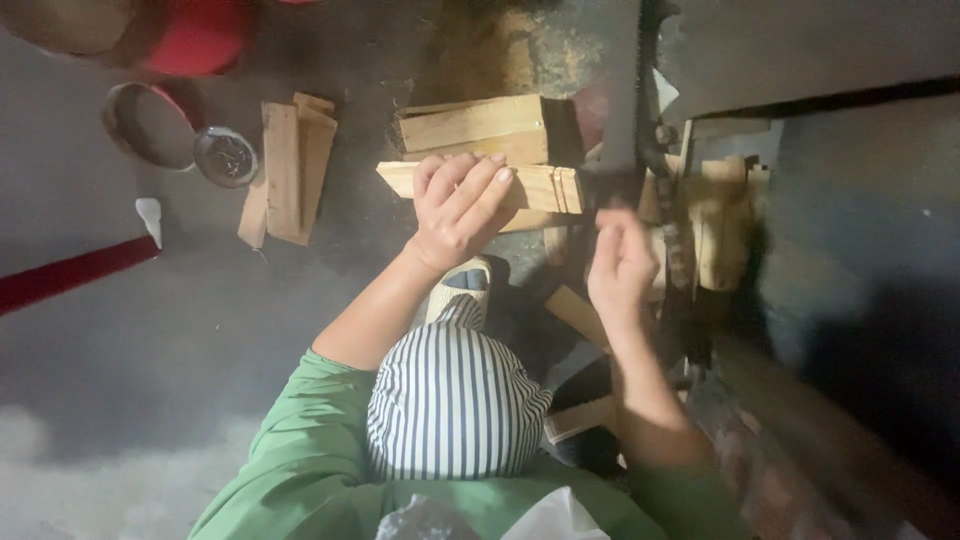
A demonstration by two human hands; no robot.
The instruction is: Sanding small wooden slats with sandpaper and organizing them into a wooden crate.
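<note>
Taking the wooden block [480, 186] under the left hand as the landmark, and going from near to far: nearest the camera is a knee in striped cloth [452, 400], straight below the block, with green sleeves [300, 460] to either side. Just above the knee a light shoe [465, 285] rests on the floor [200, 330], close beneath the block.

The left hand [458, 212] lies on top of the block, its fingers [470, 180] curled over the far edge and clamped on it, pinning it flat. The right hand [618, 262] is just right of the block's end; it is blurred, and I cannot tell whether its fingers are closed on anything. It hangs beside a dark upright blade [640, 110], which stands at the block's right end.

By my reading, the step in hand is steadying the block against the blade for a cut or a split; the next move calls for a firm hold with the fingers well clear of the edge.

Counted: one block held, one thicker block [480, 125] touching it on the far side, one small stack of planks [290, 170] to the left, a round tin [225, 157] and a ring-shaped bowl [145, 125] further left.
</note>
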